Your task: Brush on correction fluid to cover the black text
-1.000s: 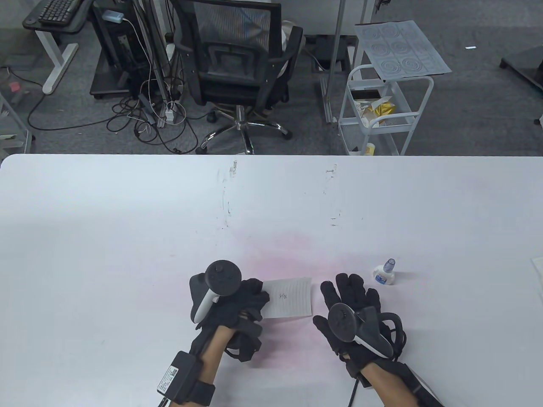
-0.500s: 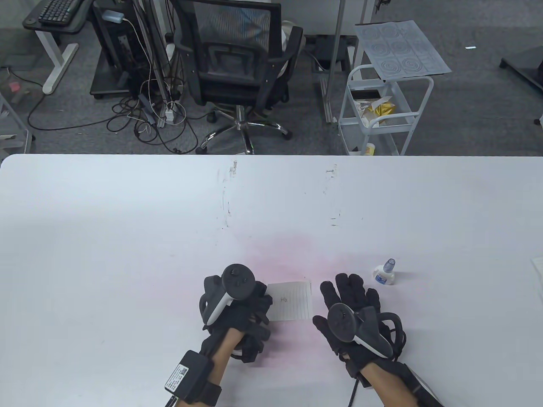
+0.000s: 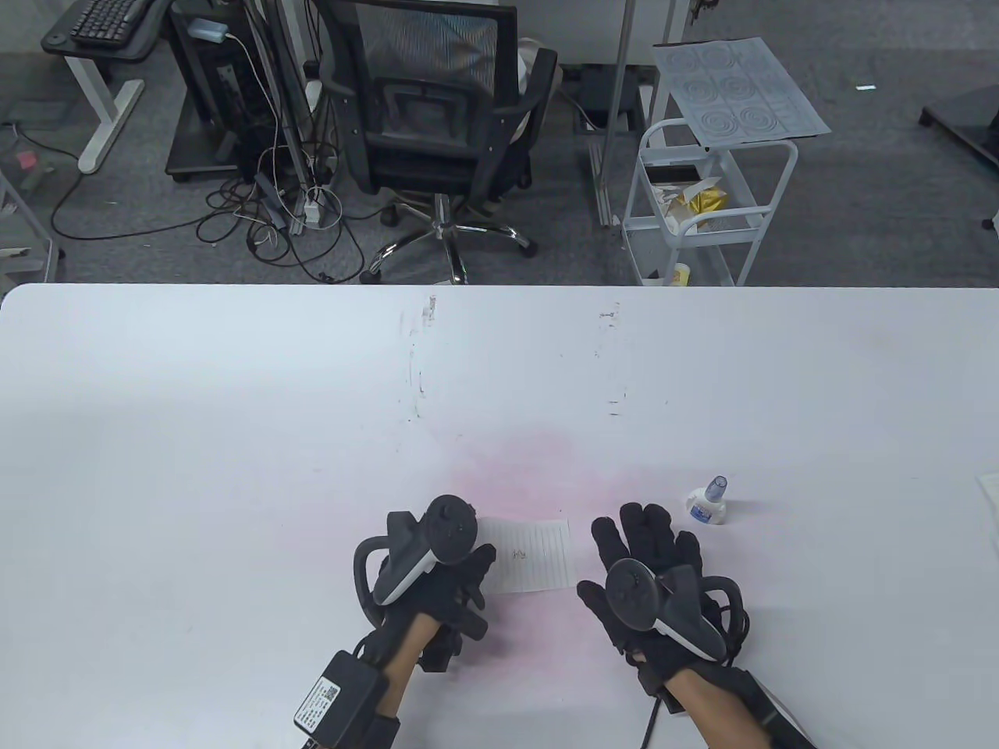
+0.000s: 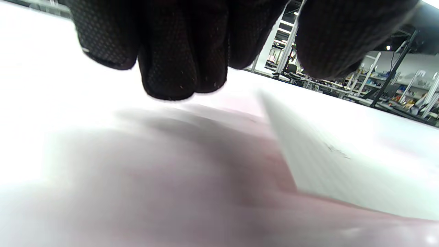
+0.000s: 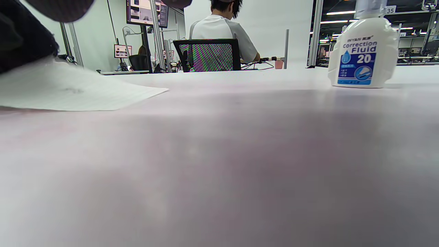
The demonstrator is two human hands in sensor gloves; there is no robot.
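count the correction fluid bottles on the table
1. The correction fluid bottle stands upright on the table, just beyond the right hand and to the right of the paper. No other shows.

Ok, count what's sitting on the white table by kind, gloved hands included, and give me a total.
Lined white paper sheets with a small black mark: 1
White correction fluid bottles with a blue label and a greyish cap: 1
Black-gloved hands with trackers: 2, left hand on the sheet's left edge, right hand flat on the table beside it
Total: 4
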